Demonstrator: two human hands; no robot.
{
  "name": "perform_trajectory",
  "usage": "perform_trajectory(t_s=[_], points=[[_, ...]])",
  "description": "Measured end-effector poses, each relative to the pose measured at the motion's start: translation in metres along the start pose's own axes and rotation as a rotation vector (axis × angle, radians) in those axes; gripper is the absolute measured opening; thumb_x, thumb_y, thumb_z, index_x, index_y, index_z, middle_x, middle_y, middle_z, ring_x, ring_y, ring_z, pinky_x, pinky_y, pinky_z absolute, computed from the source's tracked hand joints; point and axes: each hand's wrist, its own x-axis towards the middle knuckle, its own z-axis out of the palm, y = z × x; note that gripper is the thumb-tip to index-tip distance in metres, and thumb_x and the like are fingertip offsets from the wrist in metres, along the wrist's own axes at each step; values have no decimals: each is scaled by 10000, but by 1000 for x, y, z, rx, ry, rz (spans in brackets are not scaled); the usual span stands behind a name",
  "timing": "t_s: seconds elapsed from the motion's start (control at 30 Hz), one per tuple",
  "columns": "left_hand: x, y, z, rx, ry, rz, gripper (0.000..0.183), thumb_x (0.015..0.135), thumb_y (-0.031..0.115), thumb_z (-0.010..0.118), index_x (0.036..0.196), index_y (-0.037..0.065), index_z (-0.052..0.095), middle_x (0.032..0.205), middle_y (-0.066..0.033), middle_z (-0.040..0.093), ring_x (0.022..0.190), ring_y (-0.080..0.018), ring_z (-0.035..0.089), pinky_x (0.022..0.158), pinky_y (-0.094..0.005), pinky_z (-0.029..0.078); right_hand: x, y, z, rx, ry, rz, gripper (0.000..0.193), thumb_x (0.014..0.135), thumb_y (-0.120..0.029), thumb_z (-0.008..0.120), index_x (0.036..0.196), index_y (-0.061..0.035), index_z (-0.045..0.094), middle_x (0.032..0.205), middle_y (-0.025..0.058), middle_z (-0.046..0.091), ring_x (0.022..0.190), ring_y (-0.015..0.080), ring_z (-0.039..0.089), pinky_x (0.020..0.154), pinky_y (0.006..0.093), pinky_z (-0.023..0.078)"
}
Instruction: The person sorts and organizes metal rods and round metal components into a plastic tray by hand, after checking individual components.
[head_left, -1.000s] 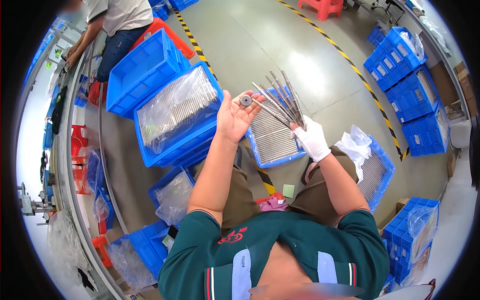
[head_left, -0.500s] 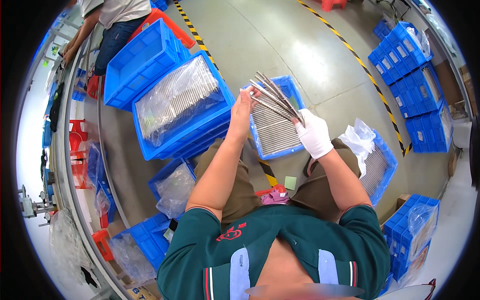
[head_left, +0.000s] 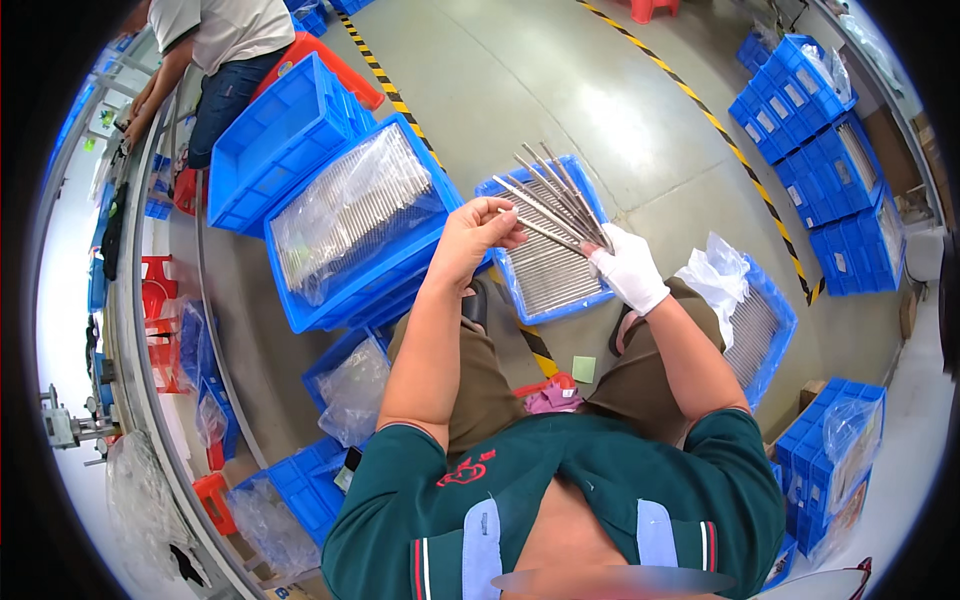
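Left hand [head_left: 480, 238] has curled at slender, straight metal rods [head_left: 577, 212].

Straight ahead, the right hand [head_left: 628, 268] holds a bundle of rods [head_left: 565, 205] over the middle crate [head_left: 570, 308], where more rods lie in rows. The left hand [head_left: 480, 238] is just left of the bundle. Left of the middle crate is a rod-filled crate [head_left: 365, 277] under a plastic sheet [head_left: 330, 235]; beyond it, another crate [head_left: 275, 140]. Far left, a co-worker [head_left: 240, 40] is at a bench [head_left: 135, 350]. Near right, a plastic bag [head_left: 715, 280] lies on a crate of rods [head_left: 780, 350]; far right, crates stand stacked [head_left: 845, 255].
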Motion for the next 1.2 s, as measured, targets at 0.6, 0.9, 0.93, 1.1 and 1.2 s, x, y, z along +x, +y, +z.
perform_trajectory(t_s=[0.6, 0.9, 0.93, 1.1, 1.2], points=[[-7, 9, -37, -91, 30, 87, 220, 832, 169, 632, 975, 7, 594, 877, -100, 650, 789, -175, 641, 727, -288, 518, -7, 2, -10, 325, -313, 237, 213, 845, -219, 581, 937, -29, 552, 590, 18, 541, 423, 39, 365, 395, 190, 273], [-10, 14, -32, -81, -102, 6, 256, 808, 129, 646, 998, -33, 587, 891, -111, 644, 837, -191, 637, 768, -301, 507, -4, -1, -7, 298, -328, 218, 228, 855, -257, 575, 834, -31, 552, 578, -4, 519, 471, 49, 407, 433, 205, 319], [-11, 16, -34, -44, -92, 4, 255, 809, 133, 642, 998, -31, 589, 886, -107, 645, 832, -183, 636, 762, -292, 504, -6, -2, -8, 298, -325, 218, 228, 855, -257, 575, 834, -31, 552, 578, -4, 519, 471, 49, 407, 433, 205, 319], [-10, 14, -52, 28, 98, 87, 254, 817, 156, 635, 997, -18, 596, 887, -87, 649, 838, -132, 603, 766, -242, 454, -8, 1, -6, 244, -320, 248, 241, 858, -269, 563, 844, -29, 568, 574, 2, 520, 480, 61, 423, 443, 220, 333], [-9, 9, -35, -19, 4, 149, 245, 816, 136, 637, 1001, -20, 596, 908, -85, 646, 861, -133, 594, 799, -250, 439, -7, 1, -4, 118, -314, 215, 269, 856, -289, 554, 834, -21, 573, 573, 15, 525, 499, 86, 453, 470, 247, 363]])
